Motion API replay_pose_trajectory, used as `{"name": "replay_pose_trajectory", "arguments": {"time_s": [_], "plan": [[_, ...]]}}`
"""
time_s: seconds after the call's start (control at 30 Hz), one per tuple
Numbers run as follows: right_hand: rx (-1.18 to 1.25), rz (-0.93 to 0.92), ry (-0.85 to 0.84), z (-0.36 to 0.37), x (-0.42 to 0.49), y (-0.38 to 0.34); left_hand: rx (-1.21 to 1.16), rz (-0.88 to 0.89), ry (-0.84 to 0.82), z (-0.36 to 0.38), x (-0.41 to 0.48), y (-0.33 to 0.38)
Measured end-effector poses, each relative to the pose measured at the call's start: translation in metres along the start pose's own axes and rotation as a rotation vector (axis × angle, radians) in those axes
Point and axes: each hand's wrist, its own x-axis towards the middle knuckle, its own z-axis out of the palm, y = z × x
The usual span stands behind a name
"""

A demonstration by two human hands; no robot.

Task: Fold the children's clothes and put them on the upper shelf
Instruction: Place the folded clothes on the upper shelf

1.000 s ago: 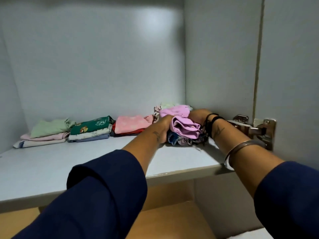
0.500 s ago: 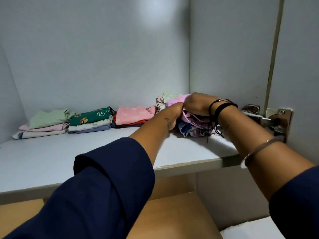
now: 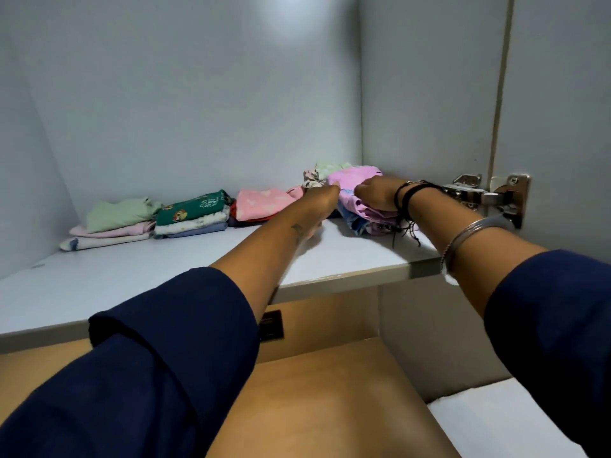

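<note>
Several piles of folded children's clothes line the back of the white upper shelf. At the right corner sits a pile topped by a lilac-pink garment. My right hand rests on top of this pile, fingers curled over the lilac cloth. My left hand touches the pile's left side, fingertips at the cloth's edge. To the left lie a pink pile, a pile with a green printed top and a pile with a pale green top.
A metal door hinge sticks out at the right, next to my right wrist. The cupboard's side wall closes the right. Below the shelf is a brown wooden compartment with a dark socket plate.
Both hands have pushed the lilac pile further back into the right corner. My right hand has moved from behind the pile to the top of it.
</note>
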Motion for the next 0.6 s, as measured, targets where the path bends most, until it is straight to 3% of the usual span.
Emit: {"name": "replay_pose_trajectory", "arguments": {"time_s": [0.1, 0.23, 0.47, 0.6], "plan": [[-0.083, 0.059, 0.012, -0.009, -0.002, -0.006, -0.012, 0.042, 0.007, -0.020, -0.013, -0.006], [-0.155, 0.102, 0.127, -0.012, -0.021, -0.027, -0.032, 0.184, 0.193, -0.047, -0.040, -0.017], [-0.110, -0.114, 0.333, 0.005, -0.104, -0.078, 0.077, 0.379, 0.419, -0.072, -0.117, -0.037], [-0.018, -0.175, 0.406, 0.012, -0.154, -0.102, 0.068, 0.451, 0.404, -0.075, -0.167, -0.046]]}}
